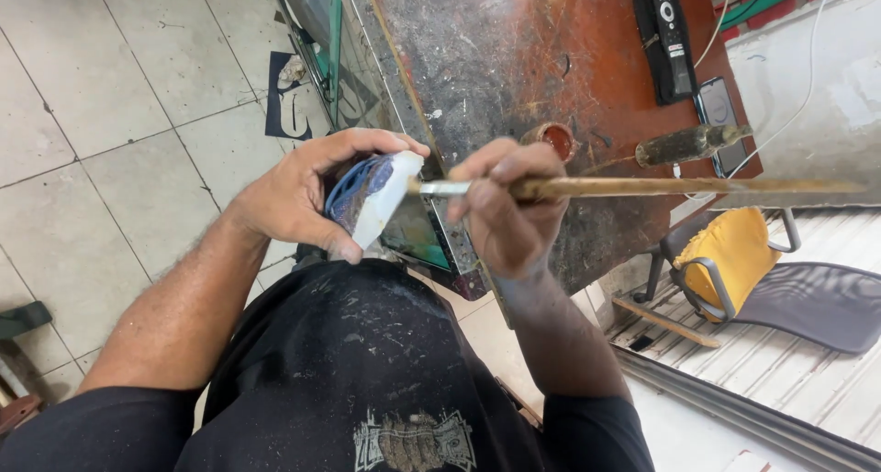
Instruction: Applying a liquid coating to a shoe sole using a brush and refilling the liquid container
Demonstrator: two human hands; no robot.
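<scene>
My left hand grips a small white plastic container with a blue patterned part, tilted on its side near the workbench edge. My right hand holds a long wooden-handled paintbrush; its metal ferrule end touches the mouth of the container. The brush handle runs off to the right. Both hands hover just above my lap and the near edge of the worn brown workbench.
On the bench lie a black remote control, a dark phone, a second brush with a crusted handle and a small round lid. A glass pane leans at the bench's left side. A yellow-cushioned chair stands right.
</scene>
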